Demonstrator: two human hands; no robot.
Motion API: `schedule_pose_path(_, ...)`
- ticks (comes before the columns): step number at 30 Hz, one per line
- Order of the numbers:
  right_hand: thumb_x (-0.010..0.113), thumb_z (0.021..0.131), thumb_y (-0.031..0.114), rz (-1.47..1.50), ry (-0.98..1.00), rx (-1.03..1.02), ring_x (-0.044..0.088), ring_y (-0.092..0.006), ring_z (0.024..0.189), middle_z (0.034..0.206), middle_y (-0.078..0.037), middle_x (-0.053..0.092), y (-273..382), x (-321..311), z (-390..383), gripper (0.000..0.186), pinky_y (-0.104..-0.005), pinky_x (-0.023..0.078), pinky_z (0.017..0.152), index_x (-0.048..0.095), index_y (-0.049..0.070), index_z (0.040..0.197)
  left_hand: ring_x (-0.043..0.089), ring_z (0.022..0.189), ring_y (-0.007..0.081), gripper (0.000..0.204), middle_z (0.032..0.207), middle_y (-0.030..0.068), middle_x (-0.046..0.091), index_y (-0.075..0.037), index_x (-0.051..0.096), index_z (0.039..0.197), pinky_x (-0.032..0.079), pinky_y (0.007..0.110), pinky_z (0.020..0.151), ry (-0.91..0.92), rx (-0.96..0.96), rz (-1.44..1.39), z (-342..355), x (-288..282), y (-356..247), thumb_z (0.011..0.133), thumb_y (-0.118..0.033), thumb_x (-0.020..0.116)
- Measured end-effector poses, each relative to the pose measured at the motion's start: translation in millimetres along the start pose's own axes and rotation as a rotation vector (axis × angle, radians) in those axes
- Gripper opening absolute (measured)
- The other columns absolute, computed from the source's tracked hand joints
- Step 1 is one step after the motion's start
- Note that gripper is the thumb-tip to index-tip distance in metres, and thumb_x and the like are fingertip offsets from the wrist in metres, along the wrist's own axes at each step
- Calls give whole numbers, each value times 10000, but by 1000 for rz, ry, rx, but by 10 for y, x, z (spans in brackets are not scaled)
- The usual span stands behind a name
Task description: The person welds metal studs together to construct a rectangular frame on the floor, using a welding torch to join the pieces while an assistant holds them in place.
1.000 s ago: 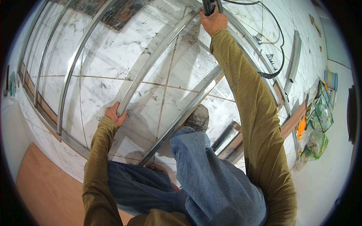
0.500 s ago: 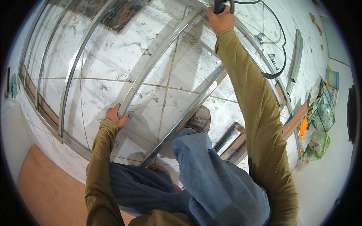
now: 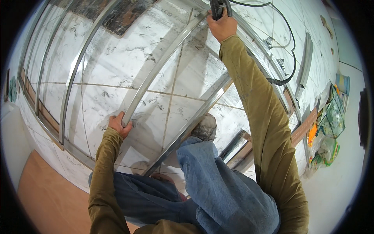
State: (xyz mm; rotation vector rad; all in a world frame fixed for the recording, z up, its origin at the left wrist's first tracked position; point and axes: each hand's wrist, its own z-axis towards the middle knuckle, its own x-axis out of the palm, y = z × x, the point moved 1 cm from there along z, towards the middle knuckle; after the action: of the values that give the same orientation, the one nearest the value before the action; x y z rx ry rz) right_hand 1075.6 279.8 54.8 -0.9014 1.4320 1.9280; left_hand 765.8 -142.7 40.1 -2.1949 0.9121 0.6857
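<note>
My left hand (image 3: 120, 125) is closed around the near end of a silvery square metal tube (image 3: 156, 72), which slants away to the upper right. At the tube's far end, my right hand (image 3: 224, 26) grips a black corded tool (image 3: 219, 8); its working end is partly cut off at the picture's top, so its exact kind is unclear. The tube lies within a metal frame (image 3: 80, 58) of several parallel bars on the floor. Another bar (image 3: 194, 117) runs beside my shoe (image 3: 205, 128).
A black cable (image 3: 293, 46) loops across the white marbled tiles at the upper right. Short metal offcuts (image 3: 306, 62), a brown plank (image 3: 307, 121) and plastic bags (image 3: 327, 150) lie to the right. A dark stained sheet (image 3: 120, 17) lies at the far left, a brown board (image 3: 46, 191) at the near left.
My right hand and the black tool have shifted slightly left and nearer, so more of the tool shows. My left hand keeps its hold on the metal tube, almost in the same place.
</note>
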Motion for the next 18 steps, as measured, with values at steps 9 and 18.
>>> schedule_pose_path(9, 622, 801, 411, -145, 17, -67, 698, -374, 797, 853, -175, 727, -120, 52, 36, 448, -453, 547, 765, 672, 156, 1166, 529, 976, 456, 615, 1077, 311, 597, 16, 512, 1277, 457, 476, 908, 47, -31, 51, 2, -23, -46, 788, -301, 706)
schedule_pose_path(18, 660, 795, 420, -63, -38, -99, 701, -379, 795, 837, -193, 722, -65, 35, 9, 446, -436, 554, 749, 676, 104, 1110, 550, 1021, 482, 658, 1119, 362, 557, 11, 499, 1329, 460, 470, 948, 41, -10, 37, -3, -64, -20, 798, -319, 703)
